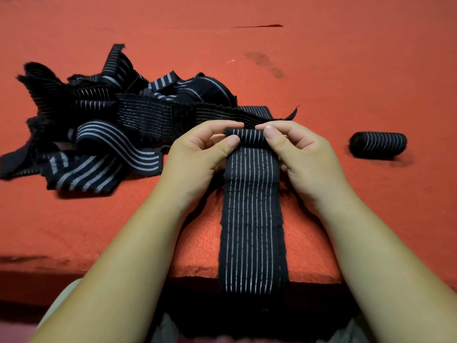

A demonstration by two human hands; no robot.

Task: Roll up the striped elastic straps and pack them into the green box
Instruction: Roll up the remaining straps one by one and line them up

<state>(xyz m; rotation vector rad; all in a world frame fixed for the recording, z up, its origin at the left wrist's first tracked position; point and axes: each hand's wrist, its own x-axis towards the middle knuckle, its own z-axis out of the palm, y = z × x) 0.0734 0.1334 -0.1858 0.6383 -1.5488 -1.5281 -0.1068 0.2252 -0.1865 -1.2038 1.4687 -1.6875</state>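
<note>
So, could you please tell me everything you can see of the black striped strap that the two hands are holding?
The black elastic strap with thin white lengthwise stripes looks like woven stretch fabric with slightly frayed edges. Its far end is curled into a small roll, pinched by the left hand and right hand. The rest lies flat on the red felt-like table and hangs over its near edge.

A pile of straps is lying left on the worktop. A long strap is running over the near edge, a rolled strap sitting to its right.
</note>
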